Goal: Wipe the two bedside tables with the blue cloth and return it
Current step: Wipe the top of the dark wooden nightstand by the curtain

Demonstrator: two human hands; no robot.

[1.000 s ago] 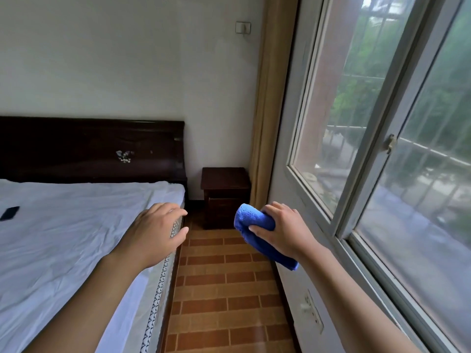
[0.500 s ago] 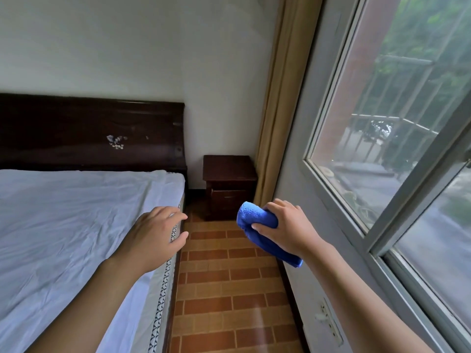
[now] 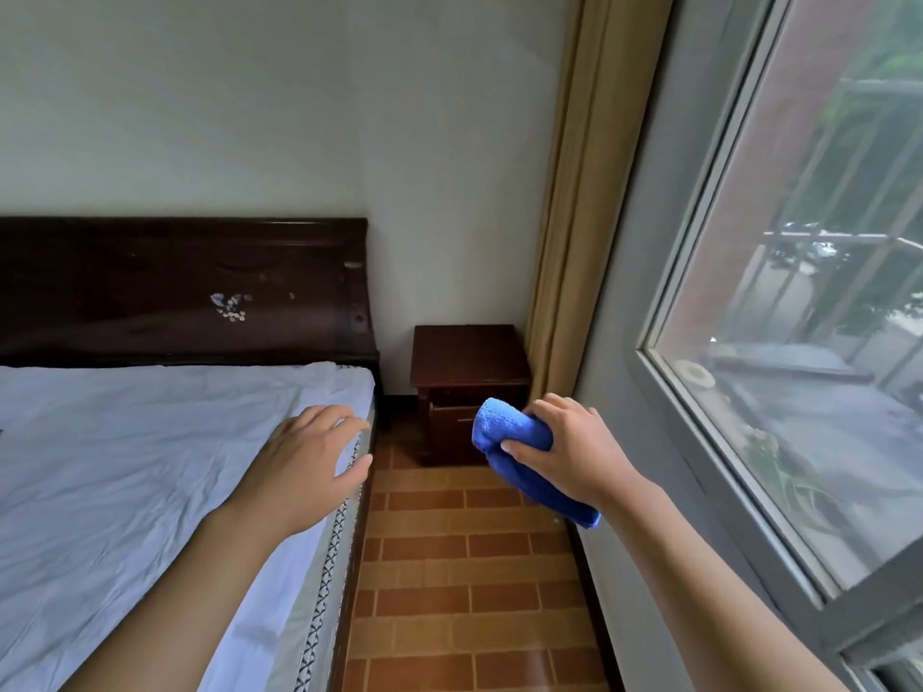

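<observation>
A view from a head-worn camera looks forward and down at 2 bare forearms reaching into a narrow aisle between a bed and a window wall. The right hand [image 3: 574, 449] is held out at about mid-height in the frame, back of the hand up, its grip closed around a bunched blue cloth [image 3: 519, 454]; the thumb presses across the near side of the cloth and the fingers curl over the top. One rounded end of the cloth sticks out to the left of the fist, and a longer tail hangs down below the wrist. The left hand [image 3: 312, 464] hovers over the right edge of the bed [image 3: 125, 472], palm down, fingers spread and loosely bent, gripping nothing; whether it touches the pale sheet cannot be told. Ahead, in the corner past the cloth, stands 1 dark wooden bedside bench [image 3: 469, 362], its top bare and a drawer front partly hidden behind the cloth. It sits between the dark headboard [image 3: 175, 292] and a tan curtain [image 3: 584, 217]. The headboard carries a small pale flower inlay. The floor [image 3: 464, 591] is brick-pattern tile in orange and brown. A large window [image 3: 809, 342] fills the right side. No readable writing or brand marks show anywhere.
</observation>
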